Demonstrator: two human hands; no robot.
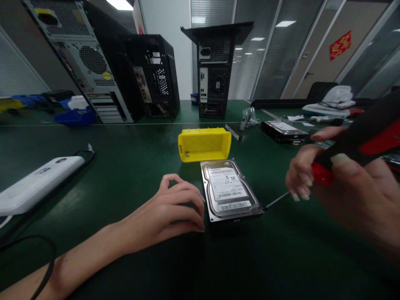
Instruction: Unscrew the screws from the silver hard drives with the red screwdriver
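- A white device [34,183] lies at the far left of the green table [131,166], with a black cable [46,250] looping near the left forearm.
- Three open computer cases [93,62] stand along the far side of the table.
- The left hand [178,204] rests on the table with its fingers curled loosely, holding nothing; its fingertips touch the left edge of the hard drive [229,189].
- The hard drive lies flat, label up, in the middle of the table, just in front of a yellow bin [204,143].
- The right hand [340,187] is closed around a red and black screwdriver [359,141], whose thin tip meets the drive's near right corner.
- A second drive [283,129] lies farther right.
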